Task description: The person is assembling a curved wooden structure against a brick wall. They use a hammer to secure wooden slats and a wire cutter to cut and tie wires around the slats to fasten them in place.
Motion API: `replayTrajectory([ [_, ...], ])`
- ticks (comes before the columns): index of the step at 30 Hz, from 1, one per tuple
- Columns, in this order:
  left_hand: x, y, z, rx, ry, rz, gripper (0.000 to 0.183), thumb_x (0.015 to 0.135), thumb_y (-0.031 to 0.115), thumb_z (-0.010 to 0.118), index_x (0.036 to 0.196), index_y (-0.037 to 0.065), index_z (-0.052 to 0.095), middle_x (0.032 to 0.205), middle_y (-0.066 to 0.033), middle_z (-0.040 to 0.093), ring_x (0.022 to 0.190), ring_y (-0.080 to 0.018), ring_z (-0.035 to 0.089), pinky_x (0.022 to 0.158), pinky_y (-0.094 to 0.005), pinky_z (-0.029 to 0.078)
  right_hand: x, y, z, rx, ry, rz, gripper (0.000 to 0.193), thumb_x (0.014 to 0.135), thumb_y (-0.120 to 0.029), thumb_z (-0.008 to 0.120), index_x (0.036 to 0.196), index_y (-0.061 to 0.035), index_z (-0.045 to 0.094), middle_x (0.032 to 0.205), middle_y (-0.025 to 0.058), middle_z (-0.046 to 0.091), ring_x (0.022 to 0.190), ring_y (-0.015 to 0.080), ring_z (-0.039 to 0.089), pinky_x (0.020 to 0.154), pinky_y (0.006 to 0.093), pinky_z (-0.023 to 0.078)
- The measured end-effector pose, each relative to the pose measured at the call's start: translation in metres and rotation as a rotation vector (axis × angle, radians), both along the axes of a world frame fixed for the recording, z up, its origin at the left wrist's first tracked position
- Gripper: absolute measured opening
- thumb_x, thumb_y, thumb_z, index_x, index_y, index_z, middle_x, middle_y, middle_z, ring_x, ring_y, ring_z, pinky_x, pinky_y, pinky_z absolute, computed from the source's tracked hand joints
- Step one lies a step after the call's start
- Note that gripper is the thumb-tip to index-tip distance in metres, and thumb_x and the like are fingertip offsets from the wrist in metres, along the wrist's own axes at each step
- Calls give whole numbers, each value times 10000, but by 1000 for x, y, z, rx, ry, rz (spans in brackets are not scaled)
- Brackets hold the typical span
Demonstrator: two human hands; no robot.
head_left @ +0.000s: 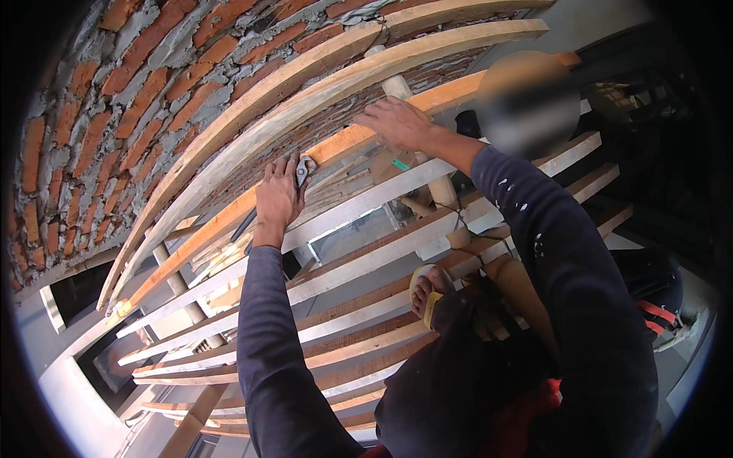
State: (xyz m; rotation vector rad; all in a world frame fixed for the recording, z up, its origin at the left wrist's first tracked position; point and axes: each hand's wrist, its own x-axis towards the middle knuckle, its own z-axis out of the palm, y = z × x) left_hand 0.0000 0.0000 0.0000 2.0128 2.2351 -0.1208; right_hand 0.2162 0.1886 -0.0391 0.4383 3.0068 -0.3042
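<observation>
A long orange-toned wooden batten [336,145] runs diagonally beneath both hands. My left hand [279,195] is closed around a hand tool with a grey metal head [305,168], held against the batten. A dark handle [244,224] shows beside that wrist; the tool's exact kind is unclear. Farther along the same batten, my right hand [397,124] lies with its fingers curled over the wood, partly hiding it. Two paler battens [321,88] run beyond the orange one, and a whitish batten [366,200] lies on the near side.
A rough brick wall [137,107] rises at the far left. Several more battens [366,263] cross round poles [441,191], with gaps opening onto a lower level. My foot in a yellow-strapped sandal [429,294] is amid the framework. A blurred round patch [528,103] covers something at right.
</observation>
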Motion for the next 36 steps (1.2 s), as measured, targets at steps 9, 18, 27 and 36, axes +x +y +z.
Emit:
replayTrajectory([
  [9,11,1,-9,66,-59,119,385,847,310,566,1099,31,480,1018,-134,491,973,-321,494,785,-407,464,-14,51,58,-3,408,-35,437,842,-244,595,1217,-63,462,1178,114,461,1121,290,449,924,406,404],
  [18,6,2,-8,91,-21,98,382,858,348,541,1070,39,466,977,-126,473,967,-312,489,692,-405,490,-25,109,50,165,-151,-118,468,754,-100,643,1196,-85,490,1097,130,553,1032,334,541,900,440,431],
  [27,8,-1,-6,117,-41,98,357,856,306,550,1069,29,477,992,-132,485,972,-311,493,699,-400,496,-18,99,50,108,-233,-95,458,783,-66,577,1225,-119,468,1162,145,537,1085,318,528,922,433,423],
  [36,8,-2,-11,135,42,73,374,870,342,522,1117,66,471,1036,-106,472,1014,-280,483,618,-374,528,-16,108,46,100,-193,-107,477,784,-7,513,1247,-108,459,1205,157,506,1116,335,502,934,439,413],
])
